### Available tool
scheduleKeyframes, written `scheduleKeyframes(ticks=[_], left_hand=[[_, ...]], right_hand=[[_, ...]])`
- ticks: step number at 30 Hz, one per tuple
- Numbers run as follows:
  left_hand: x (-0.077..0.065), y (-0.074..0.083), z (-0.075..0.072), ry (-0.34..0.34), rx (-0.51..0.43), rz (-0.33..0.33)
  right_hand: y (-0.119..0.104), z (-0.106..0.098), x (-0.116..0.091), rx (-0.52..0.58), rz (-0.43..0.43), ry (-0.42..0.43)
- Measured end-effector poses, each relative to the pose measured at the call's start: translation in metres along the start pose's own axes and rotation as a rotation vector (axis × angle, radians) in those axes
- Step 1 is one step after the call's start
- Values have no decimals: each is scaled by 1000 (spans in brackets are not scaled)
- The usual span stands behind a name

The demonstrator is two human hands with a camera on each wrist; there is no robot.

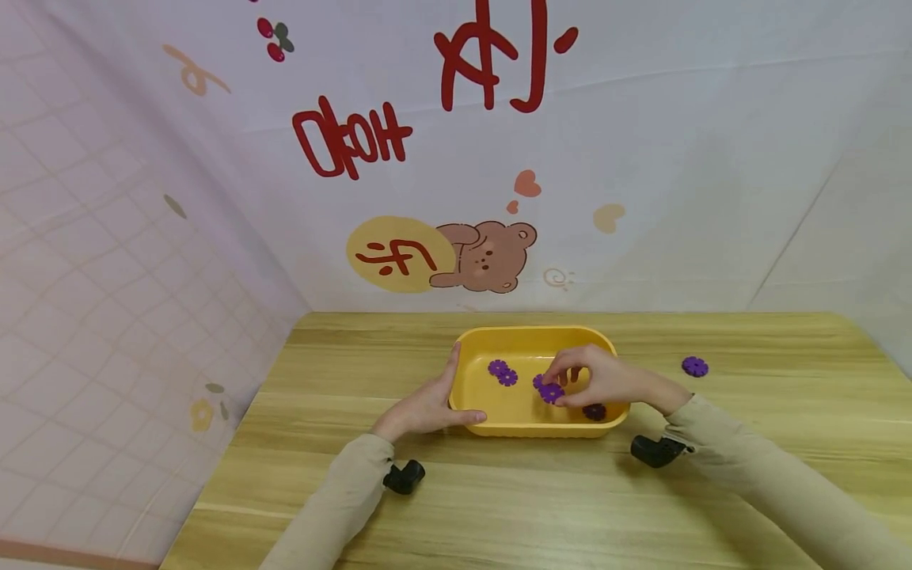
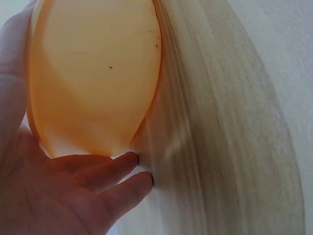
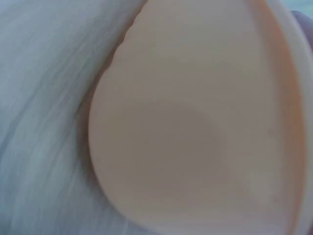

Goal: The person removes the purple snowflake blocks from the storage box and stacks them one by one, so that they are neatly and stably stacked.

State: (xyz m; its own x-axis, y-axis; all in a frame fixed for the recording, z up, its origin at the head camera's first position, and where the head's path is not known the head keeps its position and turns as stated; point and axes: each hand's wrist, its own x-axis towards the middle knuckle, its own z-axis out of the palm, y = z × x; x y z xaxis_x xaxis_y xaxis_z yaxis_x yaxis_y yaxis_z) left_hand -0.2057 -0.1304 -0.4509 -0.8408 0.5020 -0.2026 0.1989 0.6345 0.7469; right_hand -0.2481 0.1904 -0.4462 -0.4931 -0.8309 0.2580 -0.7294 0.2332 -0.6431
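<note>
A yellow plastic tub (image 1: 499,428) stands on the wooden table. My left hand (image 1: 431,401) holds its left end, thumb over the near rim and fingers along the end wall. In the left wrist view those fingers (image 2: 122,196) lie against the tub's outside (image 2: 98,83). Inside the tub, my right hand (image 1: 598,376) pinches a purple snowflake disc (image 1: 552,393) between thumb and fingers. Another purple disc (image 1: 538,381) shows right behind it, partly covered by the fingertips. The right wrist view is filled by the tub's outer wall (image 3: 186,122), which hides most of that hand.
Two overlapping purple discs (image 1: 503,372) lie toward the tub's left side. A darker-looking disc (image 1: 594,412) sits in its near right corner, under the right hand. More purple discs (image 1: 695,366) rest on the table (image 1: 784,396) to the right. A printed cloth (image 1: 677,158) hangs behind.
</note>
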Motion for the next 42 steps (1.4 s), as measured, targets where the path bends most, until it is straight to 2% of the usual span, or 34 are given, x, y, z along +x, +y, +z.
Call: scheduleKeyframes(ticks=[6,10,17,25,34,42], left_hand=[[0,0,0,-3,3,0],[0,0,0,-1,5,9],[0,1,0,-2,13,9],[1,-1,0,-3,7,26],[1,-2,0,24,28,30],[1,0,0,51,80,30]], right_hand=[[-3,-8,-9,-23,-3,-35],[-6,-17,-16,-32,9,-22],[-6,-37,-31,-110,33,3],[-2,-57,-50,-105,67,43],[-3,-77,-74,-166,74,120],[9,-88,-105,-129,166,170]])
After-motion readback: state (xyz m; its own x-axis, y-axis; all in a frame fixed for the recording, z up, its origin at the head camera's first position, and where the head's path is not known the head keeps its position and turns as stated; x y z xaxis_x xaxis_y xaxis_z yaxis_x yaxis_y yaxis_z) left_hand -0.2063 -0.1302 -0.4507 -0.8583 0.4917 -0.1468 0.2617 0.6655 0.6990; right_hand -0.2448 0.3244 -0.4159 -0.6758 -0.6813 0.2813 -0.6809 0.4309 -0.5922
